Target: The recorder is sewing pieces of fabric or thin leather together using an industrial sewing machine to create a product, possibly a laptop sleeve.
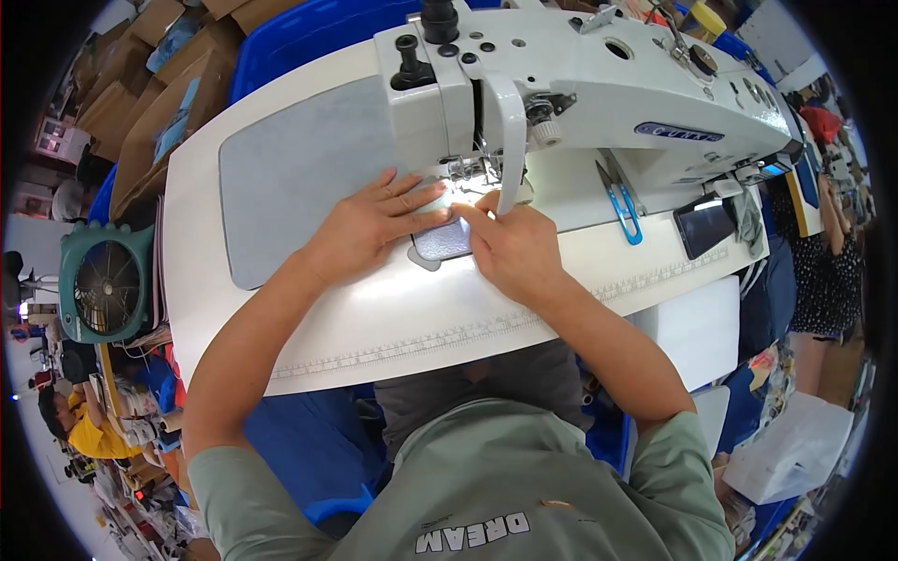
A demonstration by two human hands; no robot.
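Note:
A white sewing machine (692, 89) stands on the worktable, its lit presser foot (468, 169) at the middle of the view. Under it lies a small shiny lilac piece (441, 239) with a grey backing (423, 263). My left hand (369, 229) lies with fingers stretched out, their tips on the piece left of the foot. My right hand (514, 248) is curled at the piece's right side, thumb and forefinger pinching its edge near the needle; some fingertips are hidden. A grey mat (281, 187) lies left of the machine.
Blue-handled scissors (625, 215) and a dark phone (702, 224) lie right of my hands, above a printed ruler (402, 348). A green fan (105, 280), cardboard boxes (168, 84) and a blue bin (281, 47) surround the table. A person in yellow (103, 430) and another person (823, 262) are at the sides.

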